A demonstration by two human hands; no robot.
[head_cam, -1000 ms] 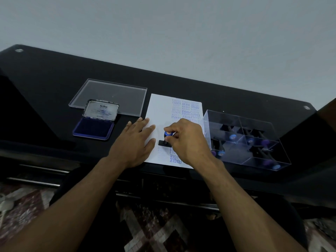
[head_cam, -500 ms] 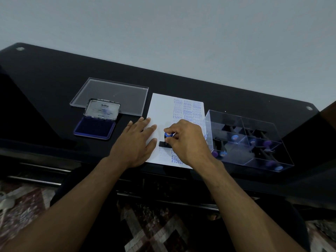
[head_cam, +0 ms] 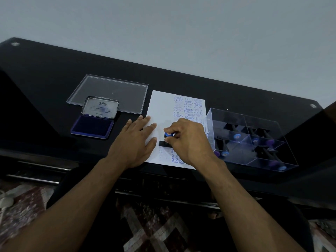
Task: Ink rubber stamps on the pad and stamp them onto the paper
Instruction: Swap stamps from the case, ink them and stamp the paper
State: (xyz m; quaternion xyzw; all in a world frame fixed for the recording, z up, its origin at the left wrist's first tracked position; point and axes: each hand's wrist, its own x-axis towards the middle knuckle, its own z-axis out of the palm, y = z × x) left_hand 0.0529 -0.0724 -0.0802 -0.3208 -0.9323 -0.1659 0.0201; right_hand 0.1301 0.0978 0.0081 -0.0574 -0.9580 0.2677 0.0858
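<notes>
Bare forearms — no sleeves, rings or watch; dark clothing below.

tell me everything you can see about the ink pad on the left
The blue rectangular ink pad lies open on the black glossy table, left of the white paper. Its dark blue inking surface faces up in a shallow tray. Its hinged, metal-looking grey lid is tilted back on the far side, showing a pale inner label reading "Artline" with blue smudges. The lid overlaps the near edge of a clear flat plastic cover behind it. Neither hand touches the pad.
</notes>
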